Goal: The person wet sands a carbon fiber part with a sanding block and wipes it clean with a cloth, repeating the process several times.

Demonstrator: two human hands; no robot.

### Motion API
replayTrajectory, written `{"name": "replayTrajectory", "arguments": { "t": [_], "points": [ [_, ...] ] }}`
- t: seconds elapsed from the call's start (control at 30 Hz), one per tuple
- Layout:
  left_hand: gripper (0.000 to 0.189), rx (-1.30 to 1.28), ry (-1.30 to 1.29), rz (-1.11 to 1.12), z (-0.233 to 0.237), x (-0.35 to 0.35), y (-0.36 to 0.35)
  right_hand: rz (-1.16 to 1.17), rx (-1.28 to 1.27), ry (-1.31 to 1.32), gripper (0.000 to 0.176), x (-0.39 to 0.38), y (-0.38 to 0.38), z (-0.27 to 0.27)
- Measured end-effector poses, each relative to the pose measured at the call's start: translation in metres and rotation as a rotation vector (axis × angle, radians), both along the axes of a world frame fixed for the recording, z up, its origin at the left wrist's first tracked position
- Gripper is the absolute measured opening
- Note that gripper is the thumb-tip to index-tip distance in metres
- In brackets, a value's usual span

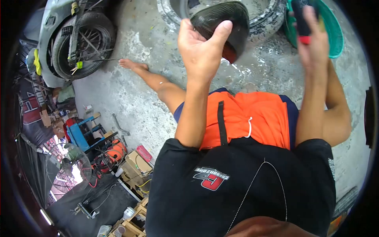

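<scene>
My left hand [201, 47] grips a glossy dark carbon-fibre shell [233, 23], shaped like a car mirror cover, with the thumb across its face. A reddish patch shows at its lower edge. To the right, my right hand [314, 45] is raised and smeared by motion, wrapped around a black block with a red end [303, 25]. That block overlaps the green basin [336, 43] in this view. Beneath the shell, a tyre [266, 29] lies flat on the wet floor.
A car wheel [103, 35] stands at the upper left by a grey body panel [47, 59]. My bare foot [132, 64] rests near it on the concrete floor [126, 94]. Tools, a blue metal frame [77, 134], boxes and a fan [68, 166] crowd the lower left.
</scene>
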State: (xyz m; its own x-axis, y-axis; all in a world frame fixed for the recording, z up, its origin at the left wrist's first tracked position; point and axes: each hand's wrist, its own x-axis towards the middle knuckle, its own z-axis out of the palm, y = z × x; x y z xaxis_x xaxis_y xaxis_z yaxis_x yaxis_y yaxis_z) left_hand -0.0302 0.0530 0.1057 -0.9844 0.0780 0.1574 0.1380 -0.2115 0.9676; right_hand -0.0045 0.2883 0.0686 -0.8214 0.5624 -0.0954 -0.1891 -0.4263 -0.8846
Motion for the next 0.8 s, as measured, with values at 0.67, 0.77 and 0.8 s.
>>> {"name": "replayTrajectory", "arguments": {
  "t": [0.67, 0.77, 0.8],
  "points": [
    [0.108, 1.070, -0.743, -0.484, 0.009, 0.029, -0.011, 0.438, -0.398, 0.023, 0.029, 0.003, 0.012, -0.079],
    [0.097, 0.993, -0.766, -0.439, 0.007, 0.032, -0.002, 0.355, -0.240, -0.008, 0.036, 0.003, -0.009, -0.053],
    [0.092, 0.952, -0.773, -0.417, 0.006, 0.034, 0.002, 0.340, -0.179, -0.031, 0.038, 0.004, -0.010, -0.051]
  ]
}}
